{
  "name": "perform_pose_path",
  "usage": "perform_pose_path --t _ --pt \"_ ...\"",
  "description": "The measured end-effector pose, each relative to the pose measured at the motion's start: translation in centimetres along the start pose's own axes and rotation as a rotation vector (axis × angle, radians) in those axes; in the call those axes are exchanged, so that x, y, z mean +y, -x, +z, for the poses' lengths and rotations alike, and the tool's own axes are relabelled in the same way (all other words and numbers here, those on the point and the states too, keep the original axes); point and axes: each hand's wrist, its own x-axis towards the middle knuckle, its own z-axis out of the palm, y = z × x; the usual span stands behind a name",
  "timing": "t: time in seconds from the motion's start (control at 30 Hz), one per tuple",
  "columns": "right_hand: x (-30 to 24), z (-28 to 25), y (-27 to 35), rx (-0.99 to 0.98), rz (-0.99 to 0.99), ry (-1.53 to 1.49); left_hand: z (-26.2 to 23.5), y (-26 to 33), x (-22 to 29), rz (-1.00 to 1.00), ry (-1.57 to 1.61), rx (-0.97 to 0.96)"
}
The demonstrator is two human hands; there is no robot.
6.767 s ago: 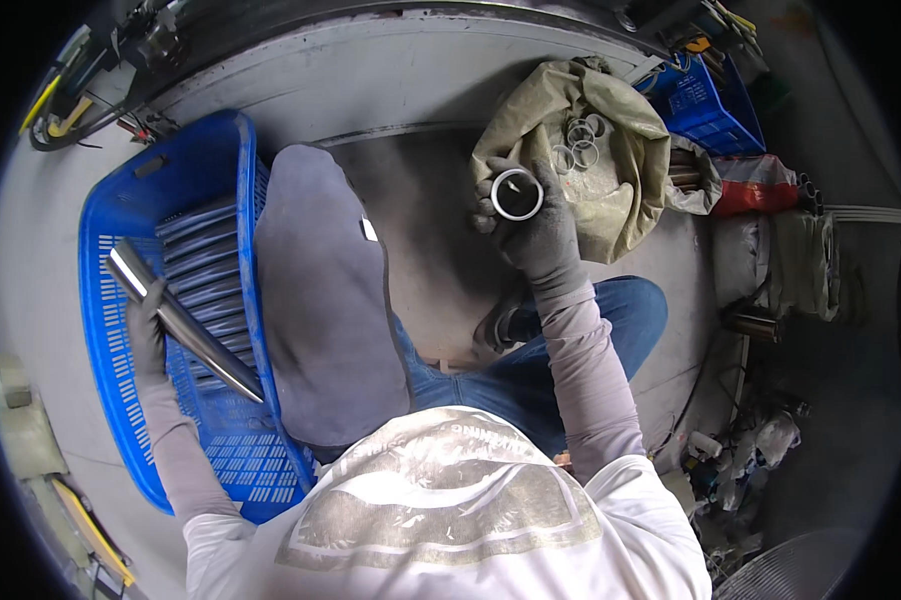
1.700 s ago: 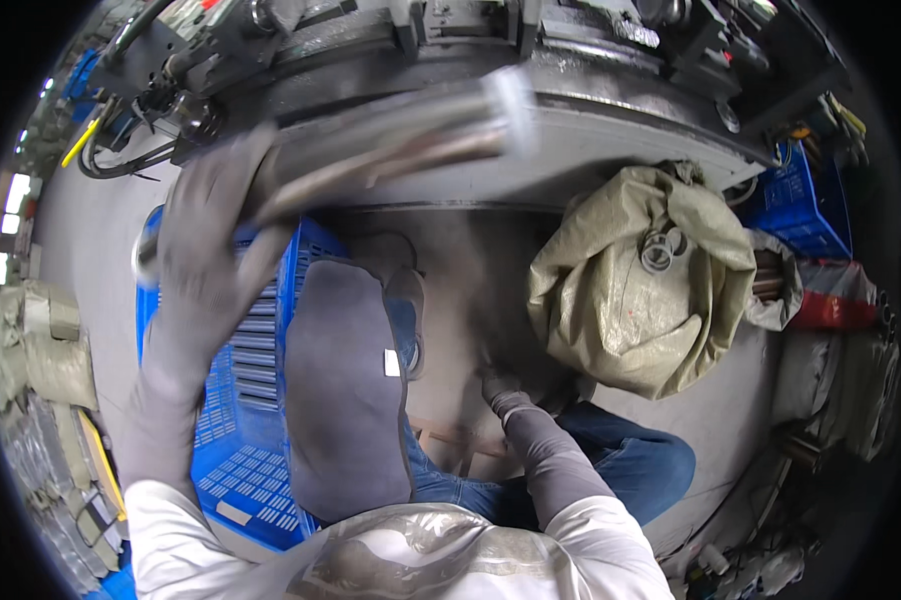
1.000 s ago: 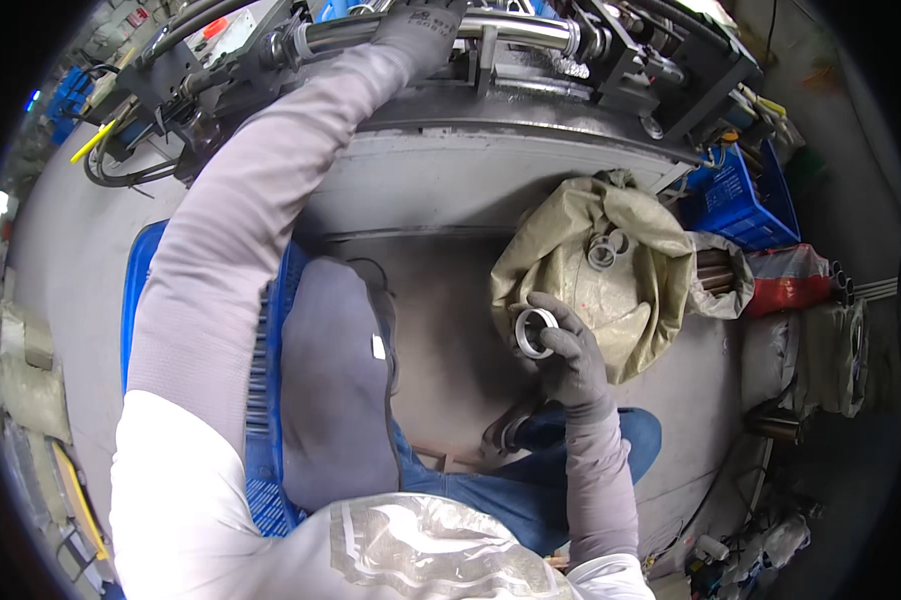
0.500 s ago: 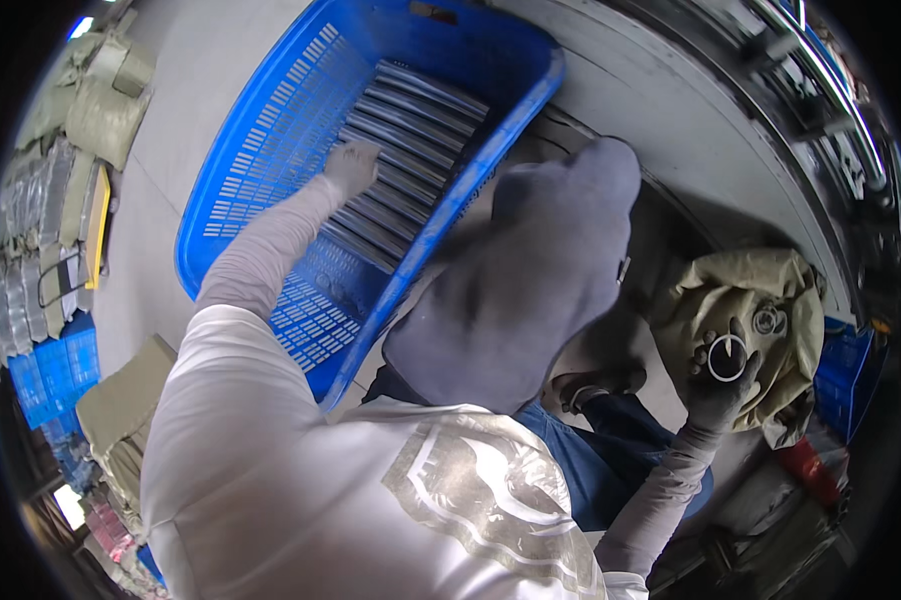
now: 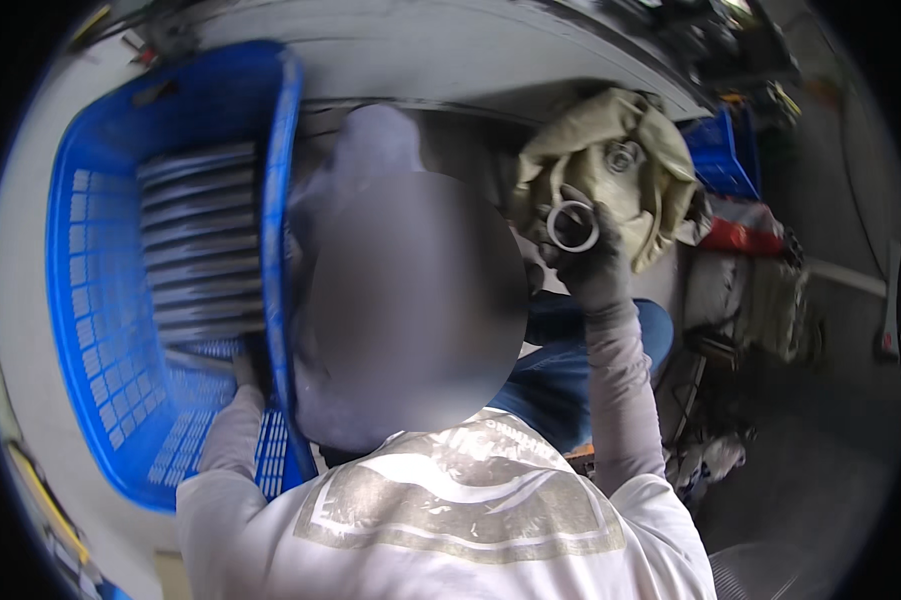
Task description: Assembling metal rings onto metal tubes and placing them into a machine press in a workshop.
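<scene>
At the left, my left hand (image 5: 246,370) reaches low inside a blue plastic basket (image 5: 282,200). Its blurred fingers close at the end of a single metal tube (image 5: 202,360), which lies slightly tilted just below a stacked row of shiny metal tubes (image 5: 200,245). My right hand (image 5: 595,268), in a dark grey glove, is raised at the right of centre. In its fingers is a pale ring-shaped piece (image 5: 573,226), seen face-on; whether it is a ring or a tube's end I cannot tell. Khaki cloth (image 5: 555,140) lies just beyond that hand.
A large, blurred grey rounded shape (image 5: 420,300) fills the space between my arms, beside the basket. Past the khaki cloth stand a blue bin (image 5: 720,150) and a red bundle (image 5: 740,238). A pale machine panel (image 5: 420,55) runs along the far side.
The view has turned, so the basket now stands further left and more upright. My left hand has moved from the row of tubes to its near end. The right hand still holds the pale ring-shaped piece.
</scene>
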Motion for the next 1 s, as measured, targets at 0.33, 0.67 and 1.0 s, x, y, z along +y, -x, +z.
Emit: perform_pose_path --t 0.33,0.67,1.0 --pt "-0.3 -2.8 0.2 -0.184 -0.130 0.113 -6.4 -2.9 15.7 0.160 -0.697 -0.525" --pt "0.3 -0.6 0.7 -0.130 0.045 -0.407 -21.1 -5.2 49.1 0.298 0.259 -0.032" --pt "-0.4 0.7 1.0 0.082 -1.107 1.068 -5.5 -0.9 71.1 1.161 -0.789 0.089"
